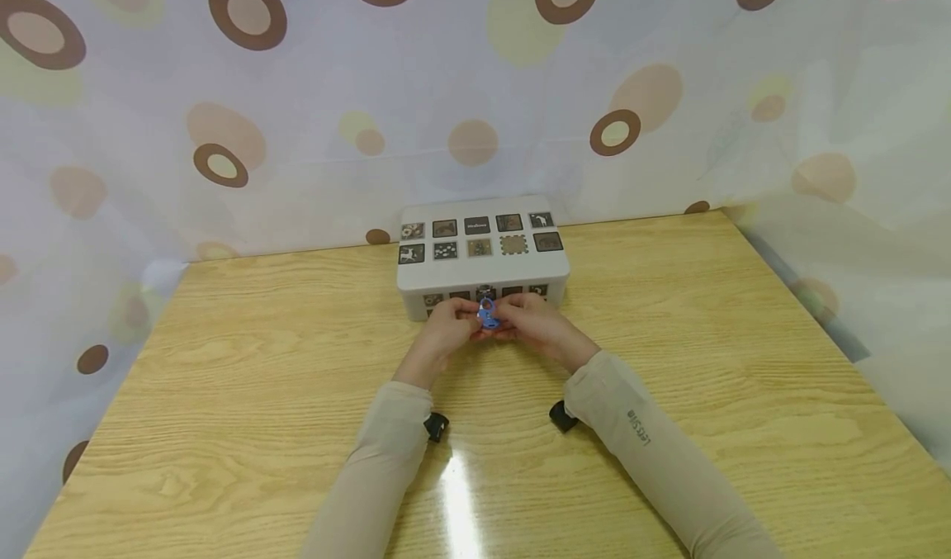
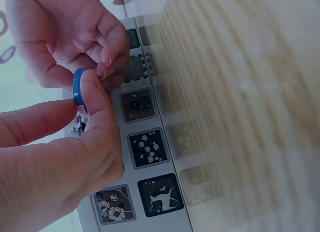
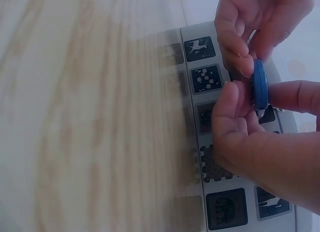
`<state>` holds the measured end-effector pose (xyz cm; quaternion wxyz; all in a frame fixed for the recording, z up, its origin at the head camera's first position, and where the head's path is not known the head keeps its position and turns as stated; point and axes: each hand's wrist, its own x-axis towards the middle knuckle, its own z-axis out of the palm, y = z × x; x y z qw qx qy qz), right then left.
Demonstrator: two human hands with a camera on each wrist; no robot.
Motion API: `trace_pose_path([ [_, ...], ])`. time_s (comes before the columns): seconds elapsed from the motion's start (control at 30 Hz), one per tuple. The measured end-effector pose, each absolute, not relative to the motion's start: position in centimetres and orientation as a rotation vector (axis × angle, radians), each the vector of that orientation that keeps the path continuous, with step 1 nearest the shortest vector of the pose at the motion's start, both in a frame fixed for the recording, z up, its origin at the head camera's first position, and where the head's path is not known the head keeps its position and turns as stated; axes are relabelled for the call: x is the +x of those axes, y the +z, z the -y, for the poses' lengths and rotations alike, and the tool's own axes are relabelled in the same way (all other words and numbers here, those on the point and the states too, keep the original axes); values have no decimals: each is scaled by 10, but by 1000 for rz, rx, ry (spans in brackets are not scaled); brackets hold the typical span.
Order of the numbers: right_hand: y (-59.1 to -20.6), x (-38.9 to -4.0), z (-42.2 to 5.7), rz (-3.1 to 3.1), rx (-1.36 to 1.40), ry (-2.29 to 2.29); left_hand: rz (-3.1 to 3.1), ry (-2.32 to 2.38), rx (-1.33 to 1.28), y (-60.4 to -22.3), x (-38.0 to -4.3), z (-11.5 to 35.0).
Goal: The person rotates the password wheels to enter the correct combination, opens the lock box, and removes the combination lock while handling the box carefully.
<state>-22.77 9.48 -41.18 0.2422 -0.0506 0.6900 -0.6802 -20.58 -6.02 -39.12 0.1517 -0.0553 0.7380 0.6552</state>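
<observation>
A small blue padlock (image 1: 488, 317) is held at the front of a white tin box (image 1: 475, 273), just below its metal clasp (image 1: 485, 291). My left hand (image 1: 448, 328) pinches the padlock from the left, thumb and forefinger on its edges in the left wrist view. From the other side my right hand (image 1: 541, 324) grips it between thumb and fingers, as the right wrist view shows with the padlock (image 3: 260, 87) edge-on. Whether the shackle runs through the clasp is hidden by the fingers.
Dark square pictures decorate the box's lid and front. It stands at the back of a wood-grain table (image 1: 260, 377), close to a white curtain (image 1: 416, 72) with brown and yellow circles. Black wrist-camera mounts show under both sleeves.
</observation>
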Motion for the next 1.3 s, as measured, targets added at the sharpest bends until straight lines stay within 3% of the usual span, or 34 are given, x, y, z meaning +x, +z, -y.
trace_pose_path([
  [1.3, -409, -229, -96, -1884, -127, -1871, -2111, 1878, -151, -390, -206, 61],
])
